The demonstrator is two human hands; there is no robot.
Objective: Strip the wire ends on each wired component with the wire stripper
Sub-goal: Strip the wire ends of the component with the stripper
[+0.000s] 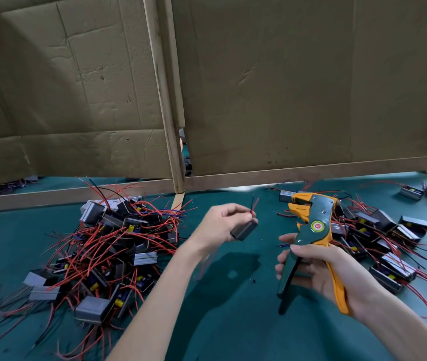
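Looking down at the green table [233, 329], we see the left hand [221, 221] raised above it, fingers and thumb curled round a small dark component [244, 229], gripping its box-like body. A short red wire and a black one [254, 204] stick up from that component past the fingertips, their tips in the air. To the right, well apart from those wires, we find the right hand [321, 274] wrapped round the two handles of the orange and dark green wire stripper [311, 227], fingers on the green handle and palm against the orange one. The handles stand spread and the tool's head points up and away from us, with its jaws parted and nothing between them. On the left of the table lies a tangled pile of wired components [108, 246], grey and black boxes with long red and black leads. A second heap [381, 241] lies on the right, behind the stripper. Beyond both, we note upright cardboard panels [285, 87] walling off the table.
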